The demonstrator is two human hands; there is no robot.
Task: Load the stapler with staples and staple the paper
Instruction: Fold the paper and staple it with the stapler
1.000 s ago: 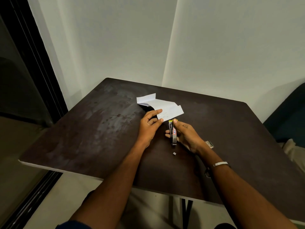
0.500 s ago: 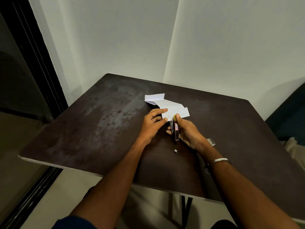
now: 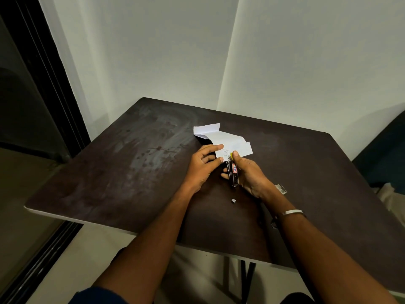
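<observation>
A folded white paper (image 3: pixel 228 140) lies on the dark table (image 3: pixel 131 172), one flap curled up at its far left. My left hand (image 3: pixel 203 165) pinches the paper's near edge between thumb and fingers. My right hand (image 3: pixel 247 175) grips a small dark stapler (image 3: pixel 233 172) with a red-and-white label, thumb on its top. The stapler's front end sits at the paper's near edge, right beside my left fingertips.
A tiny grey piece, perhaps a bit of staples (image 3: pixel 233 200), lies on the table near my wrists. A small clear packet (image 3: pixel 281 189) rests by my right wrist. Walls meet in a corner behind the table; a dark seat (image 3: pixel 385 154) stands at the right.
Both hands and the stapler have moved forward, bringing the stapler's front end up to the paper's near edge. The paper has shifted slightly right.
</observation>
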